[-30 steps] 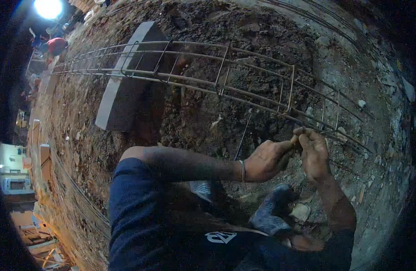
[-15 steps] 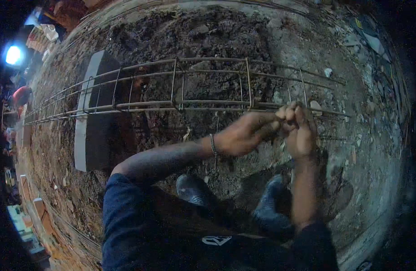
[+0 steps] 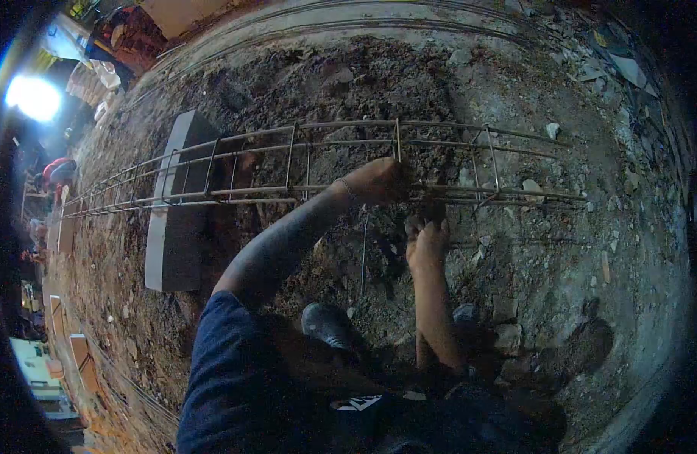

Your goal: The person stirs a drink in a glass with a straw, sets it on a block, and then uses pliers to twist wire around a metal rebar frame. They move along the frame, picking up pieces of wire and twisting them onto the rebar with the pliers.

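A long cage of thin metal bars with square hoops (image 3: 310, 200) stretches across the view. My left hand (image 3: 382, 180), a bracelet at its wrist, is at the cage beside an upright hoop, its fingers curled; what they hold is hidden. Just below the lower bars is my right hand (image 3: 428, 246), fingers bent and pressed together, with anything in them too dark to make out. The cage passes over a grey block (image 3: 174, 204) on the left. A thin straight rod or wire (image 3: 364, 253) shows below the bars, left of my right hand.
Dark, lumpy soil (image 3: 348, 83) lies beyond the cage, and stony ground (image 3: 545, 272) to the right. My shoe (image 3: 327, 324) is below the cage. Far left are a bright lamp (image 3: 33, 98), a partly visible person in red (image 3: 59, 170) and reddish blocks (image 3: 83, 362).
Both hands have moved left along the cage and separated; the left is now higher, beside a hoop. The camera view has shifted, so the cage and block appear lower and farther right.
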`<state>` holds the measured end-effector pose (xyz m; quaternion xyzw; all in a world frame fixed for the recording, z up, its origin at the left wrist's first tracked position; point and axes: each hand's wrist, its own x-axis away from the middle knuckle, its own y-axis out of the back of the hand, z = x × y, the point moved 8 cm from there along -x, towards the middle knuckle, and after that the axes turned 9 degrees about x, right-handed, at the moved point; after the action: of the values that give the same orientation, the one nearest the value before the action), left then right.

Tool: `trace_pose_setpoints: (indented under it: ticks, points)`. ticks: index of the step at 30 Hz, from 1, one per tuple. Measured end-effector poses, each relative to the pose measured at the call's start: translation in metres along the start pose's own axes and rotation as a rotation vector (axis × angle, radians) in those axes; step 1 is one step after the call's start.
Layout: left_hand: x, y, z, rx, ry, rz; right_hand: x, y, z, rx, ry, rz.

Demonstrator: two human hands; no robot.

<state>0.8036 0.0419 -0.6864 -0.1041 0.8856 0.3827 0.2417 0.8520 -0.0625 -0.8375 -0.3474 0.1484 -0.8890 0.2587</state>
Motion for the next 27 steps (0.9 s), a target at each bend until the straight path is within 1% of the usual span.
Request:
trace_pose_setpoints:
  ticks: [1,2,3,4,5,7,8,9,11,12,13,14,15,17,18,20,21,23,24,25,26,27]
  points:
    - [0.0,-0.015,0.02,-0.104,0.249,0.271,-0.002,-0.005,-0.001,0.071,-0.051,0.052]
    - [0.011,-0.026,0.038,-0.21,0.498,0.543,-0.003,-0.007,-0.001,0.062,-0.053,0.051]
    - [0.012,-0.026,0.038,-0.211,0.497,0.555,-0.004,-0.008,-0.007,0.009,-0.12,0.016]
    - [0.013,-0.025,0.039,-0.153,0.514,0.517,-0.002,-0.007,-0.012,-0.045,-0.19,-0.021]
    - [0.014,-0.023,0.041,-0.096,0.529,0.476,-0.007,-0.006,-0.016,-0.056,-0.192,-0.027]
    - [0.015,-0.021,0.044,0.021,0.558,0.395,-0.019,0.002,-0.024,0.173,-0.159,-0.043]
    - [0.013,-0.021,0.042,0.081,0.573,0.353,-0.006,-0.003,-0.012,0.165,-0.163,-0.052]
    - [0.012,-0.023,0.041,0.083,0.571,0.364,0.007,-0.008,0.002,0.228,-0.144,-0.061]
    - [0.021,-0.013,0.052,0.193,0.893,0.222,0.012,-0.009,0.01,0.284,-0.124,-0.069]
    - [0.024,-0.013,0.053,0.19,0.893,0.226,0.006,-0.009,0.007,0.246,-0.065,-0.009]
    - [0.026,0.0,0.056,0.132,0.91,0.059,0.009,-0.015,0.013,0.208,-0.008,0.05]
    - [0.028,0.013,0.057,0.074,0.921,-0.109,0.014,-0.017,0.015,0.205,-0.008,0.048]
    - [0.03,0.01,0.057,0.073,0.92,-0.107,0.019,-0.021,0.015,0.147,-0.046,0.046]
    - [0.015,0.032,0.026,0.054,0.564,-0.421,0.023,-0.029,0.015,0.086,-0.082,0.048]
    - [0.015,0.032,0.025,0.051,0.561,-0.419,0.02,-0.029,0.013,0.102,-0.076,0.015]
    - [0.013,0.038,0.011,-0.254,0.445,-0.412,-0.001,-0.024,-0.005,0.118,-0.07,-0.017]
    - [0.009,0.039,0.003,-0.256,0.438,-0.414,-0.028,-0.014,-0.025,0.134,-0.083,-0.047]
    - [0.003,0.04,-0.013,-0.188,0.443,-0.442,-0.025,-0.014,-0.02,0.152,-0.095,-0.08]
    - [0.002,0.039,-0.016,-0.165,0.445,-0.452,-0.021,-0.022,-0.016,0.115,-0.06,0.055]
    - [0.001,0.032,-0.011,-0.012,0.448,-0.408,-0.021,-0.028,-0.016,0.099,-0.04,0.123]
    - [0.001,0.029,-0.008,0.067,0.447,-0.386,-0.021,-0.033,-0.014,0.081,-0.021,0.191]
    - [0.0,0.025,-0.005,0.146,0.449,-0.364,-0.033,-0.027,-0.025,0.06,0.011,0.159]
